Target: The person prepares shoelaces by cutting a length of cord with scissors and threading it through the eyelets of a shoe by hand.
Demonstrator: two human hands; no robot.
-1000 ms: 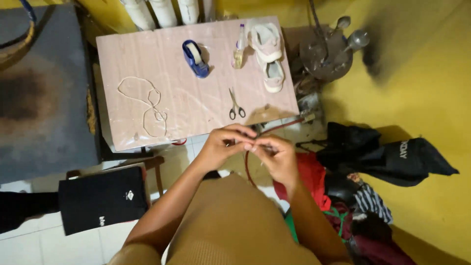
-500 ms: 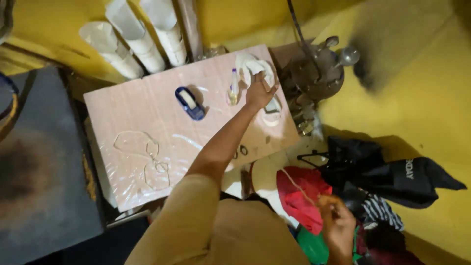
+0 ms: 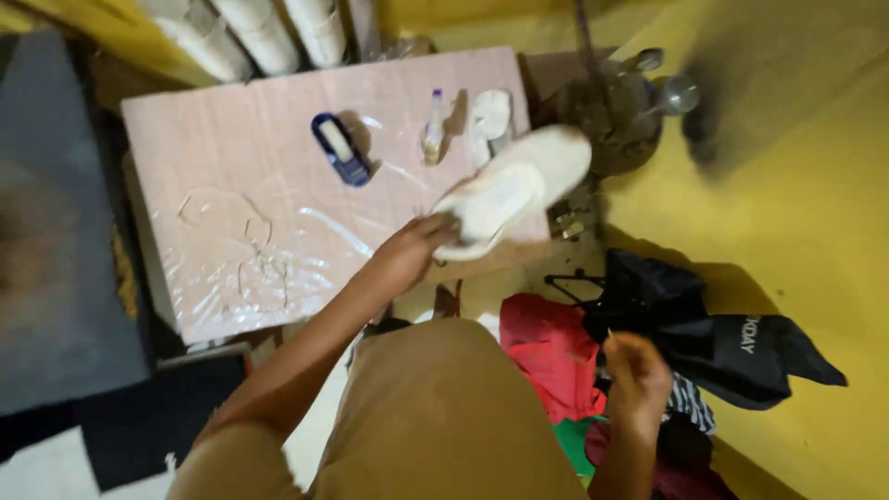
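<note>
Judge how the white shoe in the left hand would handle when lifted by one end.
The white shoe is probably light: the left hand alone lifts it by one end. It looks fairly stiff, jutting out without drooping. Its smooth upper may be somewhat slippery.

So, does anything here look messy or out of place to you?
Mostly the floor: a heap of clothes, red, black and striped, lies crumpled beside the table. On the table only one white shoe remains; the left hand holds the other white shoe tilted above the edge.
</note>
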